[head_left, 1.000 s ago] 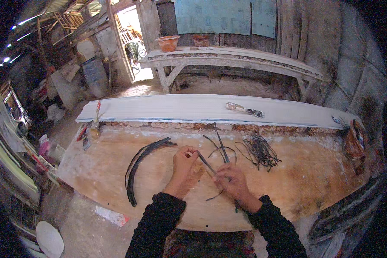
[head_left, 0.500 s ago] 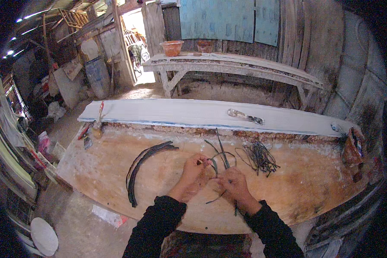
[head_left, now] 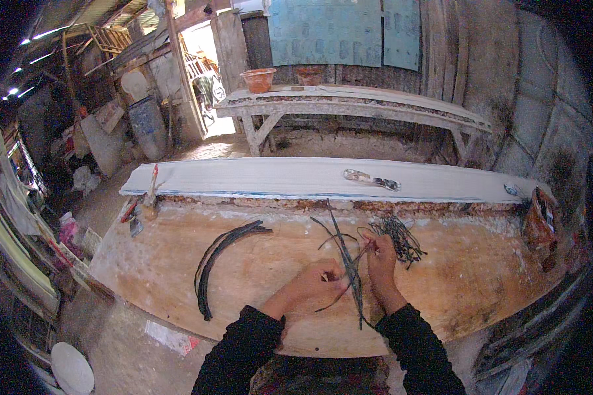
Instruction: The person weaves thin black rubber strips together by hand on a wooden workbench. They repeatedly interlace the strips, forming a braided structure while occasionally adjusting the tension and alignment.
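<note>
My left hand [head_left: 314, 282] and my right hand [head_left: 381, 261] are close together over a stained wooden worktable [head_left: 257, 309]. Both grip a small bundle of thin dark strips [head_left: 349, 270] that sticks up past my fingers and hangs down toward the table's front edge. A loose pile of short dark strips [head_left: 396, 236] lies just beyond my right hand. A long curved stack of dark strips [head_left: 219, 263] rests on the table to the left of my left hand.
A long white plank [head_left: 310, 179] runs along the table's far side with a scraper-like tool [head_left: 370, 178] on it. A brush [head_left: 151, 197] lies at its left end. Behind stands a rough bench [head_left: 349, 108] with a clay pot [head_left: 258, 79].
My hands have lifted the bundle and turned it more upright. My right hand has moved up and to the right, closer to the loose pile.
</note>
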Available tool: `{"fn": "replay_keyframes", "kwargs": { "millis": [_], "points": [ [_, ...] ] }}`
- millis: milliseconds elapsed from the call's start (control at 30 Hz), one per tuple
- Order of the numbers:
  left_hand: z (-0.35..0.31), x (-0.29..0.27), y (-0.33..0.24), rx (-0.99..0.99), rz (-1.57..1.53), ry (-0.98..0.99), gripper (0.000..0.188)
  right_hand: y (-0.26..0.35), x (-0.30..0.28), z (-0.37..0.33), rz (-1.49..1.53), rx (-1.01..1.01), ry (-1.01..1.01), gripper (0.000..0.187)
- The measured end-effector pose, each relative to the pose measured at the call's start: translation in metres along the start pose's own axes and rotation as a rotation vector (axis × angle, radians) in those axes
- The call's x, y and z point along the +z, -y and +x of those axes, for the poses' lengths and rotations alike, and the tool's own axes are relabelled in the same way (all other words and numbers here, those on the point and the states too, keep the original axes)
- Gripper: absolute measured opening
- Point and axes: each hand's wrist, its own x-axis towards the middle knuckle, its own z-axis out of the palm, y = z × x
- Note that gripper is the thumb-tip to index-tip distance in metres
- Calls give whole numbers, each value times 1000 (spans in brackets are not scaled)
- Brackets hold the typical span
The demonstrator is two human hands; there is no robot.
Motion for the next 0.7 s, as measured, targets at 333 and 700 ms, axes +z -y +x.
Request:
{"fn": "replay_keyframes", "kwargs": {
  "millis": [333, 700],
  "points": [
    [17, -36, 24, -139, -311, -687, 8, 26, 8, -28, 416, 16, 487, 13],
    [20, -46, 50, -196, -394, -653, 9, 45, 6, -35, 599, 148, 864, 19]
  ]
}}
